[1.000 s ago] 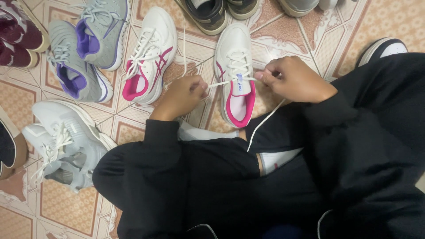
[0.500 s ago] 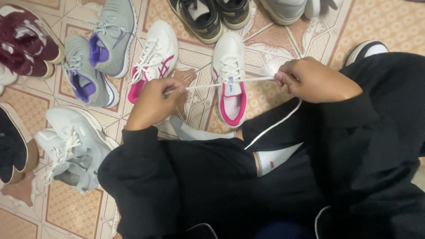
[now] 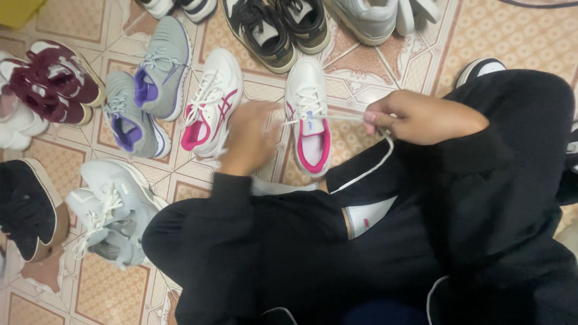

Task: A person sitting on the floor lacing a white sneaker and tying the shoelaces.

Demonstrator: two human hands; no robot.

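Over white-pink shoe point(image 3: 310, 117), both hands point(image 3: 250, 135) point(image 3: 415, 117) pinching lace point(image 3: 343, 117) taut.

A home floor, likely an entryway or living room: patterned orange-and-cream ceramic floor tiles point(image 3: 524, 42) carry many worn pairs, such as grey-and-purple mesh sneakers point(image 3: 147, 96), maroon lace-up sneakers point(image 3: 57, 81) and black-and-olive low sneakers point(image 3: 277, 27), laid about loosely.

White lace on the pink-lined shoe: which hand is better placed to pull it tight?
Probably the right hand: it pinches the white lace, which runs taut from the white and pink shoe. The left hand is blurred beside the shoe, grip unclear.
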